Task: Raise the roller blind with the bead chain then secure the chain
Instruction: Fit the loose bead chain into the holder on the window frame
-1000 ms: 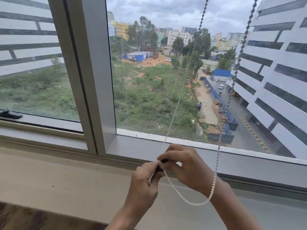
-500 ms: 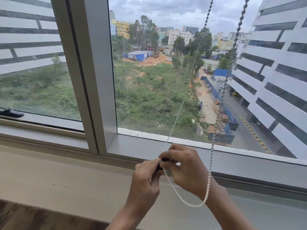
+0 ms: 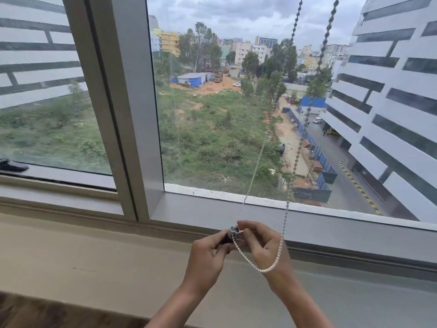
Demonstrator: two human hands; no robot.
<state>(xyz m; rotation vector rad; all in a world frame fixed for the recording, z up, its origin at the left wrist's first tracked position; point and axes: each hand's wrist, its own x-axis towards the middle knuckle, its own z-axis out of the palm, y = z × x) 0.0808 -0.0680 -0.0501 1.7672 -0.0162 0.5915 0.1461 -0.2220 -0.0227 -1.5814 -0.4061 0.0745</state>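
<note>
Here the left hand (image 3: 205, 261) pinches a small dark holder (image 3: 230, 234), while the right hand's (image 3: 262, 247) fingertips press the bead chain (image 3: 256, 163) against it.

Bright, even daylight thru window glass (image 3: 212, 129); overcast sky (image 3: 236, 13), so diffuse, no hard shadows. Sill (image 3: 94, 256) evenly lit, faint soft shade only under hands. No strong glare; slight haze/reflection on left pane. Wide-angle distortion: window frame (image 3: 132, 114) leans, bldg lines at R edge bow. Bead chain (image 3: 269, 119) sharp low down, softer near top. Overall mild compression softness, corners slightly smeared.
</note>
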